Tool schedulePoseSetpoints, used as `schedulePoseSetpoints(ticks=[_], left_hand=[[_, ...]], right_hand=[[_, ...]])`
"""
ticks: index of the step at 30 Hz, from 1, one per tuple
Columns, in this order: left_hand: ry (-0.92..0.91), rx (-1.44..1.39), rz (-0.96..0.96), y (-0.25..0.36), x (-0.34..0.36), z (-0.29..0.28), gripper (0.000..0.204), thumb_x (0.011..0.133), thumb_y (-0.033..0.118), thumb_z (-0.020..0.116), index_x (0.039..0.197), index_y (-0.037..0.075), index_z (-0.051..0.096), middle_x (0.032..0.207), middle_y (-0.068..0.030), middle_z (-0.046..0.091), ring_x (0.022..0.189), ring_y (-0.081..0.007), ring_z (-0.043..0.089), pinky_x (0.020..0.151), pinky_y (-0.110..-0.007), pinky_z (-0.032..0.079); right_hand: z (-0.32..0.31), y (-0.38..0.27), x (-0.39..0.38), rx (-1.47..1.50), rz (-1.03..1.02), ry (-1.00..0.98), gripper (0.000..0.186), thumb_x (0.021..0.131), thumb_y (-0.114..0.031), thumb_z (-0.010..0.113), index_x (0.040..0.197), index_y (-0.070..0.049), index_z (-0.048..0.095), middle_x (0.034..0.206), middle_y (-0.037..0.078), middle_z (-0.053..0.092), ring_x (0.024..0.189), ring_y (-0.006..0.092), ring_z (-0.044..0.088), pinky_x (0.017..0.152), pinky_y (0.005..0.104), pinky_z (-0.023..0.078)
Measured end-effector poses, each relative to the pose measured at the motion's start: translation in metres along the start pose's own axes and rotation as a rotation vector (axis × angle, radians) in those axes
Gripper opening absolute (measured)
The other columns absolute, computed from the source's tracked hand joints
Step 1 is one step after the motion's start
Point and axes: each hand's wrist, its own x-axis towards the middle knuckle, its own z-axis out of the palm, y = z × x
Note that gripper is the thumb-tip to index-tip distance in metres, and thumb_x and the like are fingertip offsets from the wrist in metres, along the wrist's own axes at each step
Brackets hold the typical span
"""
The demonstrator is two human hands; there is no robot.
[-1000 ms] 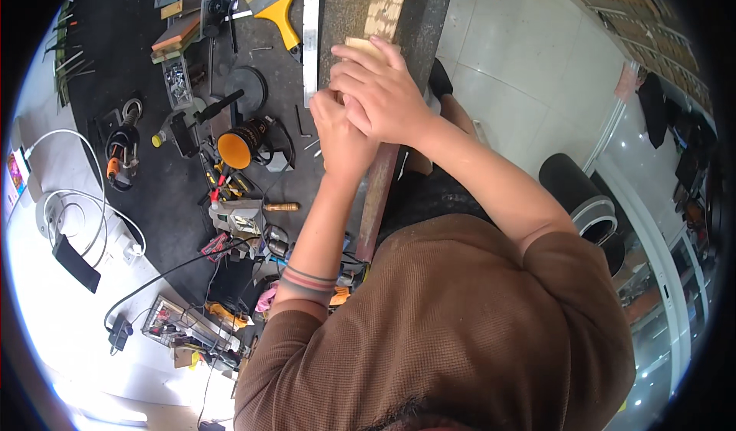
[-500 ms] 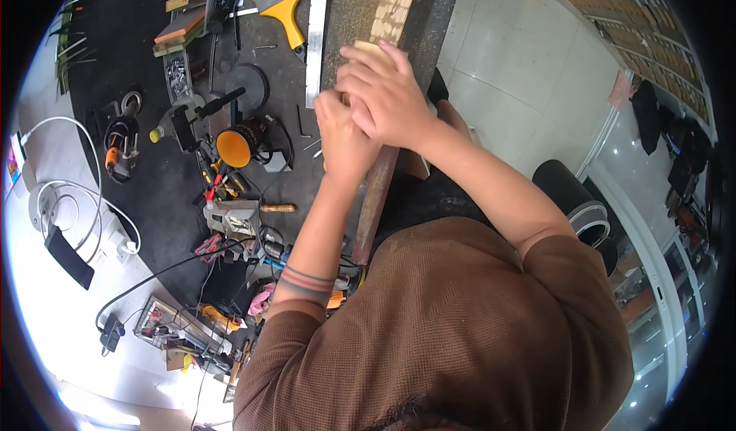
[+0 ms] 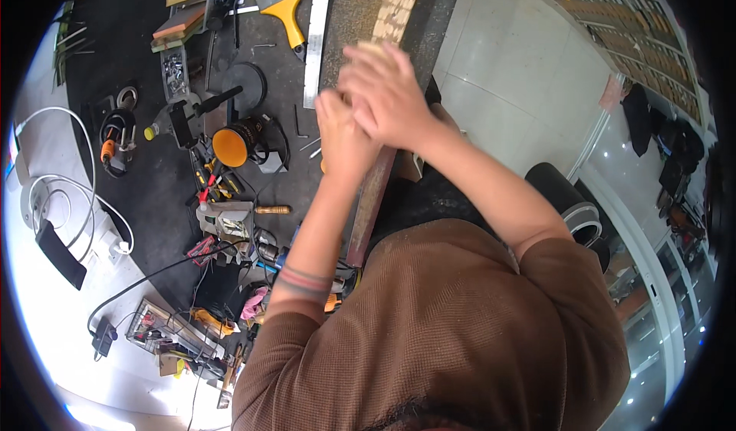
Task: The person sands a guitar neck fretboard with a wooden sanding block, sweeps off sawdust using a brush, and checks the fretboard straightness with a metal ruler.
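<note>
Dark matting covers the table point(image 3: 161, 193), which is crowded with tools, while pale floor tiles point(image 3: 514, 86) and a glossy aisle run past on the right. Along the table's right edge lies a long speckled slab point(image 3: 349, 17) with a strip of pale wooden blocks point(image 3: 399, 5) set on it, and a bright metal ruler point(image 3: 316, 40) lies just beside its left side.

Both hands meet over the near end of that strip. The left hand point(image 3: 341, 136) is raised with fingers together, pressed against the right one; whether it grips anything cannot be told. The right hand point(image 3: 387, 97) lies over the left hand, fingers spread and slightly blurred, covering the end of the blocks; what, if anything, it has hold of is hidden. A striped band point(image 3: 303, 281) circles the left forearm, and a brown knitted sleeve point(image 3: 429, 331) fills the lower part of the view.

Left of the hands sit a round orange-faced tool point(image 3: 230, 146), a dark round disc point(image 3: 244, 86) and a yellow-handled scraper point(image 3: 285, 5). Further down lie a small metal vise point(image 3: 224, 220) and a wooden-handled tool point(image 3: 272, 210). White cables point(image 3: 46, 193) curl at the table's left rim.
</note>
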Motion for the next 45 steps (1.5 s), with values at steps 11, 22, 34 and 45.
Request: schedulePoseSetpoints(ticks=[11,22,34,45], left_hand=[[0.101,-0.024,0.064,-0.001,0.049,0.017,0.037,0.092,0.023,0.075,0.118,-0.004,0.077,0.115,-0.0273,0.063,0.105,-0.0468,0.059,0.095,-0.056,0.050],[0.140,-0.007,0.159,0.009,0.148,0.030,0.035,0.092,0.019,0.075,0.118,-0.006,0.074,0.119,-0.0293,0.063,0.114,-0.0490,0.060,0.102,-0.057,0.051],[0.247,-0.048,0.149,0.015,0.149,0.022,0.028,0.095,0.017,0.070,0.109,-0.007,0.076,0.113,-0.0283,0.062,0.107,-0.0482,0.059,0.100,-0.058,0.050],[0.048,-0.022,0.027,0.001,0.026,0.004,0.038,0.097,0.020,0.072,0.124,-0.007,0.073,0.112,-0.0291,0.061,0.106,-0.0492,0.057,0.097,-0.058,0.049]], right_hand=[[-0.011,0.037,0.035,0.006,-0.036,0.120,0.017,0.094,-0.023,0.067,0.108,-0.018,0.074,0.135,0.006,0.074,0.152,0.0269,0.059,0.131,0.0642,0.029],[-0.059,0.101,0.113,-0.062,-0.087,0.132,0.025,0.102,-0.022,0.054,0.108,-0.005,0.072,0.125,0.015,0.074,0.149,0.0440,0.056,0.130,0.0652,0.026],[-0.059,0.093,0.115,0.017,-0.134,0.141,0.024,0.103,-0.023,0.055,0.108,-0.005,0.071,0.125,0.016,0.073,0.149,0.0445,0.055,0.130,0.0654,0.027],[-0.003,0.023,0.021,-0.029,-0.077,0.044,0.022,0.093,-0.021,0.069,0.114,-0.020,0.074,0.133,0.001,0.074,0.155,0.0245,0.057,0.132,0.0625,0.029]])
